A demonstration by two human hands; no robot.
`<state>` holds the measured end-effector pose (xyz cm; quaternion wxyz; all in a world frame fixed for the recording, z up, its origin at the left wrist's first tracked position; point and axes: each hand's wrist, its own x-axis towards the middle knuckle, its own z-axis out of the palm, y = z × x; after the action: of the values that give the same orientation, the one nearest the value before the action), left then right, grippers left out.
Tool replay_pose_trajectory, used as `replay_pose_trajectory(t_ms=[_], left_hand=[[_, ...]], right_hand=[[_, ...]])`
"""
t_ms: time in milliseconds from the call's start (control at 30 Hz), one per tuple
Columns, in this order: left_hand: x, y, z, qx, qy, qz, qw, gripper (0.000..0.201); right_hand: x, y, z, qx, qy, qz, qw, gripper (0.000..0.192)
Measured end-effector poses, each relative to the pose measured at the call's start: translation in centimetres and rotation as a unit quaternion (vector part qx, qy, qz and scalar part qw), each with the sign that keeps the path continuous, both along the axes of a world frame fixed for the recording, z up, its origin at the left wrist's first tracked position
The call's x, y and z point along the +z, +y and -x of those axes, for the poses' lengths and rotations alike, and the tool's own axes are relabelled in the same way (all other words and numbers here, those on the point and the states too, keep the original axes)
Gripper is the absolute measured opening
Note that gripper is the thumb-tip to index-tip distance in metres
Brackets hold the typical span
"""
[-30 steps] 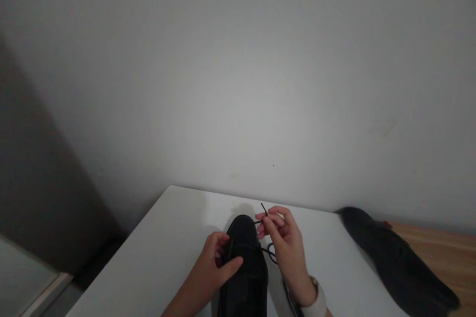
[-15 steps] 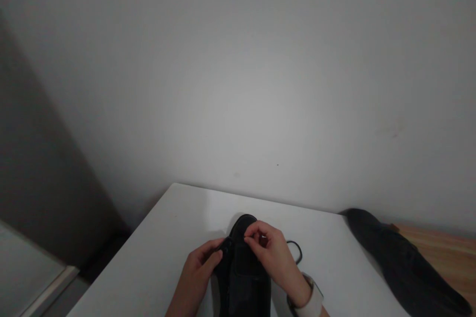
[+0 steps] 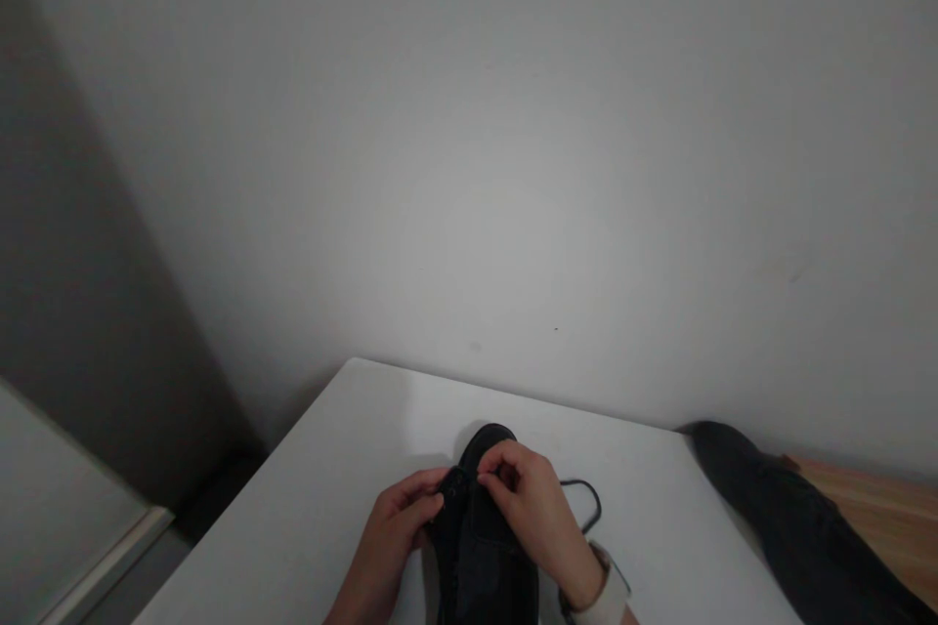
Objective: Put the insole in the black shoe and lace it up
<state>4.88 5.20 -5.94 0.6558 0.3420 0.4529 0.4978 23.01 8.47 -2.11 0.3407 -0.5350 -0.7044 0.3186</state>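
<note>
A black shoe (image 3: 498, 571) stands on the white table, toe pointing away from me; the rest of it runs off the bottom of the view. My left hand (image 3: 400, 518) is closed on the shoe's left eyelet flap (image 3: 454, 493), thumb on top. Over the tongue, my right hand (image 3: 528, 508) is pinched, thumb and forefinger together close to that flap. A black shoelace (image 3: 599, 506) curves out from behind the right hand in a loop. The bit of lace at the right fingertips is too dark to see clearly.
Behind the white table (image 3: 352, 439) rises a pale wall (image 3: 498, 215). A dark cloth item (image 3: 791, 518) lies along the table's right side, beside a wooden surface (image 3: 872, 508). A watch or band (image 3: 605, 591) is on my right wrist.
The camera view has shifted slightly. My right fingertips have moved a little left, closer to the eyelet flap, and the shoelace loop at right has widened. The left hand still holds the flap.
</note>
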Motion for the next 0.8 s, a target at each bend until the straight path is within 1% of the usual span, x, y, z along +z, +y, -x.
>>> replay_pose_trajectory(t_ms=[300, 500, 600, 667, 733, 800], left_hand=[[0.11, -0.14, -0.02, 0.006, -0.001, 0.0, 1.0, 0.034], [0.06, -0.12, -0.18, 0.003, 0.005, -0.006, 1.0, 0.035], [-0.03, -0.18, -0.26, 0.003, 0.012, -0.008, 1.0, 0.04], [-0.02, -0.29, -0.31, 0.014, 0.019, -0.006, 1.0, 0.044], [0.04, -0.34, -0.4, 0.028, 0.038, -0.005, 0.999, 0.049], [0.06, -0.22, -0.55, 0.028, 0.061, -0.012, 0.998, 0.054]], right_hand=[[0.57, -0.07, 0.39, -0.004, -0.025, -0.019, 0.999, 0.017], [0.71, -0.3, 0.52, 0.012, -0.048, -0.028, 0.998, 0.02], [0.9, -0.42, 0.74, 0.017, -0.062, -0.036, 0.997, 0.021], [0.99, -0.46, 0.87, 0.019, -0.071, -0.043, 0.996, 0.023], [0.96, -0.45, 0.94, 0.02, -0.078, -0.048, 0.996, 0.024], [0.79, -0.4, 0.97, 0.022, -0.083, -0.053, 0.995, 0.024]])
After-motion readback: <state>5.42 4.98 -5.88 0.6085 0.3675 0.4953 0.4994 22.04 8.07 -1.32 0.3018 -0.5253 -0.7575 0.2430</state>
